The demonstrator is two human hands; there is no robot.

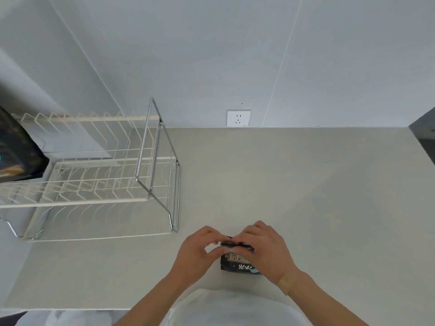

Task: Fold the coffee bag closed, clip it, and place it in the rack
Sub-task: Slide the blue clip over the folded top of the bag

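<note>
Small black printed coffee bag [237,263], near counter: my left hand [196,250] and right hand [263,251] pinched its folded top; white wire rack [94,175] stood far left.

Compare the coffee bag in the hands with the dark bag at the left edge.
The coffee bag stands on the counter near the person, held at its top by both hands; the dark bag sits untouched by the rack, cut off by the frame. The dark bag appears larger. Both are dark with printed fronts.

Partly hidden white Chinese characters on coffee bag [235,263].
</note>
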